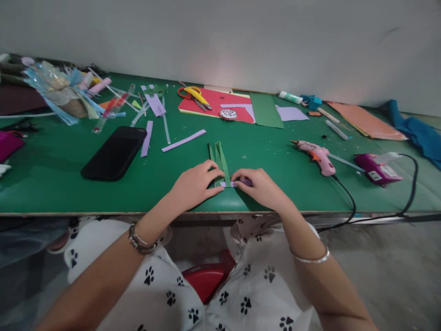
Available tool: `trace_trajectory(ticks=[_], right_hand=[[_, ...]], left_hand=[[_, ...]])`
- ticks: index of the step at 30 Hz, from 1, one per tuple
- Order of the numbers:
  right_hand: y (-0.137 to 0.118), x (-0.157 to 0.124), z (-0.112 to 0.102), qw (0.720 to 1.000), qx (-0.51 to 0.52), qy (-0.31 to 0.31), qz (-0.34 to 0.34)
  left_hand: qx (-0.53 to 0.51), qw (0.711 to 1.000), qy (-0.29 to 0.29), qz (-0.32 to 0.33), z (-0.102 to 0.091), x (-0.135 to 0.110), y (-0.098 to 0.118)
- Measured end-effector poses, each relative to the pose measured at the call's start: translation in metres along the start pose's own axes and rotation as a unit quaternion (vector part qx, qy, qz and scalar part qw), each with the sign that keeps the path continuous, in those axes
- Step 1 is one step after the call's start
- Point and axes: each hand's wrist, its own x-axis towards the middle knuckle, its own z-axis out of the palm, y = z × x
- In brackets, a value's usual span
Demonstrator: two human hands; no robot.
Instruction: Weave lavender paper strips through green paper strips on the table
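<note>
Green paper strips stand in a narrow bundle near the table's front edge, their free ends pointing away from me. Across their near end runs a light purple paper strip. My left hand grips the green strips from the left, its thumb at the purple strip's left end. From the right, my right hand is closed on the purple strip, with a darker purple part showing under its fingers. Both hands rest low at the table, close together.
A black phone lies to the left, beside loose purple strips. Scissors rest on red paper at the back. To the right are a pink glue gun and a magenta power adapter with cables.
</note>
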Motion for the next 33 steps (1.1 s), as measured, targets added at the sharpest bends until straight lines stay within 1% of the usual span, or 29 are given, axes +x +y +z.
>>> trace_trajectory(ticks=[3, 10, 20, 24, 27, 30, 33], right_hand=[[0.002, 0.002, -0.001, 1.0, 0.006, -0.01, -0.017], [0.004, 0.007, -0.004, 0.999, 0.012, -0.033, -0.029], [0.006, 0.006, -0.005, 0.999, 0.02, -0.04, -0.02], [0.006, 0.006, -0.003, 0.999, -0.003, -0.03, -0.033], [0.005, 0.004, -0.001, 0.999, -0.028, -0.01, -0.035], [0.001, 0.001, 0.001, 0.998, -0.052, 0.016, -0.038], [-0.004, -0.002, 0.003, 0.997, -0.063, 0.024, -0.045]], left_hand=[[-0.011, 1.0, 0.002, -0.002, 0.0, 0.001, 0.002], [-0.027, 1.0, 0.008, 0.005, 0.001, 0.002, 0.001], [-0.03, 0.999, 0.007, 0.018, 0.001, 0.0, -0.001], [-0.041, 0.999, -0.007, 0.027, -0.001, -0.002, -0.004], [-0.047, 0.998, -0.011, 0.034, -0.002, -0.003, -0.006], [-0.054, 0.998, -0.009, 0.034, -0.002, -0.003, -0.006], [-0.057, 0.998, -0.005, 0.038, -0.003, -0.003, -0.006]])
